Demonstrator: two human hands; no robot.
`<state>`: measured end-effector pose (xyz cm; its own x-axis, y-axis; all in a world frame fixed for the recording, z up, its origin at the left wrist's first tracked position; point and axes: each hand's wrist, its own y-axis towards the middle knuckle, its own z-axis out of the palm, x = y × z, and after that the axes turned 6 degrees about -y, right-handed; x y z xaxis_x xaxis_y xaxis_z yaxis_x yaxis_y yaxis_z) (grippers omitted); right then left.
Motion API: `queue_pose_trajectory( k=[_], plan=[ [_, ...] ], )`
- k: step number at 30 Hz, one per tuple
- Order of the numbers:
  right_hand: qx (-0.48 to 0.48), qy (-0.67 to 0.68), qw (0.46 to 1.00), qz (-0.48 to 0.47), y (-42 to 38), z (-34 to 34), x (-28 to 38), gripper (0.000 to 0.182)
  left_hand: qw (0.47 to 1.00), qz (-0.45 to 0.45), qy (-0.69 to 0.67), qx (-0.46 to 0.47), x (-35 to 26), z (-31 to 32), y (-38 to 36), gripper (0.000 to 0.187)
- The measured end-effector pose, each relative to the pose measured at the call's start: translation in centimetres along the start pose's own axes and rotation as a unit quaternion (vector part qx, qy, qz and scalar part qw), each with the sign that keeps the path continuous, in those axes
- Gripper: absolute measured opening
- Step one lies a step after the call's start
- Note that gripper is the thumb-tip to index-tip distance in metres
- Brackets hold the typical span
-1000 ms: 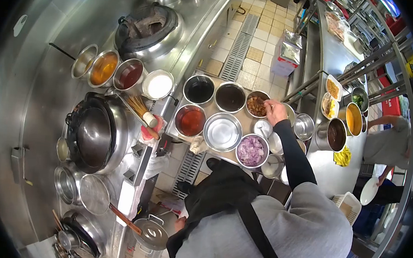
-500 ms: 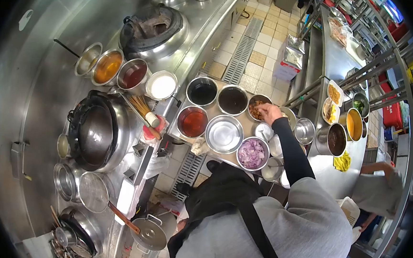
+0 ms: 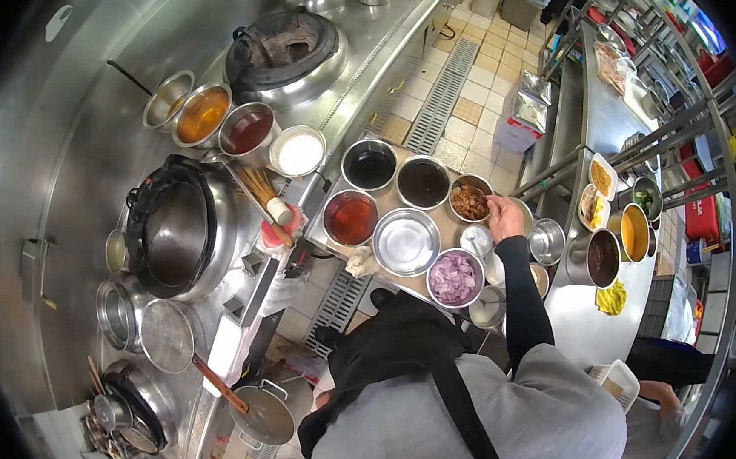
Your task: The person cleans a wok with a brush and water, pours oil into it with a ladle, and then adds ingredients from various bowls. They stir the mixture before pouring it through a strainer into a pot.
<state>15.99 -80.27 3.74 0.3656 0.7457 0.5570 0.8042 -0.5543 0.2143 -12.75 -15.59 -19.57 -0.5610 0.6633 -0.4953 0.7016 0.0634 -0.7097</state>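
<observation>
At the right rim of a steel bowl of brown pieces, my right hand has its fingers drawn together; what they hold, if anything, is too small to make out. Just below it stand a small bowl of white contents and a bowl of chopped purple onion. Left of these are a bowl of clear liquid, one of red liquid and two of dark liquid. Of my left hand only a sliver of skin shows beside the black apron; its fingers are hidden.
On the left are a wok, a strainer and sauce containers. A lidded pot stands low beside the stove. The right counter holds more containers. Another person's arm shows at lower right.
My right hand has drawn back from over the brown pieces to the bowl's right rim, uncovering them. The view has shifted slightly, and the other person at lower right has moved.
</observation>
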Motion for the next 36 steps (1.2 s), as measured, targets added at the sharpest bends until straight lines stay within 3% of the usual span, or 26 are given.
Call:
queue_pose_trajectory(
  k=[4, 8, 13, 15, 16, 18, 19, 20, 21, 22, 24, 25, 26, 27, 29, 30, 31, 32, 33, 36],
  plan=[
    [0.092, 0.091, 0.99, 0.056, 0.4, 2.6, -1.2, 0.019, 0.999, -0.019, -0.043, -0.004, 0.0, -0.2, 0.4, 0.03],
    [-0.013, -0.031, 0.998, -0.045, 0.2, 4.4, -1.9, 0.019, 0.968, -0.098, -0.231, 0.0, 1.0, -0.4, 1.3, 0.031],
    [-0.058, -0.046, 0.994, 0.075, 0.7, 5.0, -3.1, 0.02, 0.841, -0.217, -0.489, -0.076, -5.0, -2.5, -1.6, 0.031],
    [-0.032, -0.023, 0.991, 0.124, 1.2, 7.3, -6.4, 0.021, 0.852, -0.214, -0.477, -0.043, -3.7, -1.9, -1.1, 0.03],
    [0.035, 0.214, 0.948, 0.233, 1.4, 7.7, -7.0, 0.025, 0.855, -0.211, -0.473, -0.031, -1.5, -1.0, -0.2, 0.03],
    [0.108, 0.306, 0.909, 0.263, 1.7, 7.7, -8.5, 0.027, 0.899, -0.127, -0.414, 0.07, 3.4, 1.0, 1.4, 0.03],
    [0.144, 0.197, 0.947, 0.211, 2.3, 8.3, -11.0, 0.038, 0.912, -0.082, -0.387, 0.104, 4.7, 1.8, 1.5, 0.03],
    [0.006, -0.05, 0.997, 0.053, 1.9, 6.8, -8.5, 0.051, 0.937, -0.004, -0.341, 0.072, 4.0, 2.2, 0.4, 0.026],
    [0.019, -0.157, 0.987, 0.04, 1.6, 4.0, -6.2, 0.06, 0.956, 0.072, -0.283, 0.029, 3.5, 2.7, -0.7, 0.021],
    [0.03, -0.339, 0.939, 0.047, 0.9, 0.7, -1.2, 0.059, 0.964, 0.14, -0.223, -0.023, 2.5, 3.2, -2.0, 0.017],
    [-0.017, -0.253, 0.967, 0.036, 1.8, 1.6, -3.8, 0.046, 0.963, 0.18, -0.198, -0.029, 3.2, 4.7, -2.4, 0.014],
    [-0.022, -0.233, 0.972, 0.032, 1.3, 0.3, 0.3, 0.044, 0.969, 0.114, -0.214, -0.038, 2.1, 4.8, -3.1, 0.014],
    [-0.034, -0.213, 0.976, -0.028, 1.7, 1.6, -0.2, 0.043, 0.964, 0.02, -0.26, -0.043, 0.9, 4.6, -3.6, 0.013],
    [0.034, -0.08, 0.994, -0.06, 1.9, 3.2, 1.0, 0.041, 0.947, -0.073, -0.308, -0.056, -1.2, 3.9, -4.4, 0.013],
    [0.164, 0.178, 0.964, -0.107, 0.4, 5.2, 3.9, 0.038, 0.84, -0.304, -0.442, -0.075, -4.0, 3.2, -4.5, 0.011],
    [0.212, 0.172, 0.952, -0.14, -0.9, 5.3, 7.2, 0.033, 0.959, -0.156, -0.228, -0.058, -2.7, 3.3, -4.0, 0.009],
    [0.258, 0.164, 0.936, -0.172, -2.5, 5.4, 11.0, 0.029, 0.999, 0.005, 0.005, -0.037, -0.1, 3.6, -2.9, 0.008],
    [0.241, 0.14, 0.922, -0.268, -4.0, 5.9, 13.4, 0.024, 0.957, 0.164, 0.239, -0.013, 1.8, 3.8, -2.0, 0.008],
    [0.221, 0.114, 0.899, -0.362, -5.7, 6.9, 15.1, 0.02, 0.969, 0.123, 0.211, -0.036, 2.0, 3.8, -1.4, 0.009],
    [0.345, 0.193, 0.864, -0.311, -10.6, 9.7, 18.2, 0.013, 0.983, 0.036, 0.16, -0.084, 1.7, 3.2, -0.6, 0.015]
  ],
)
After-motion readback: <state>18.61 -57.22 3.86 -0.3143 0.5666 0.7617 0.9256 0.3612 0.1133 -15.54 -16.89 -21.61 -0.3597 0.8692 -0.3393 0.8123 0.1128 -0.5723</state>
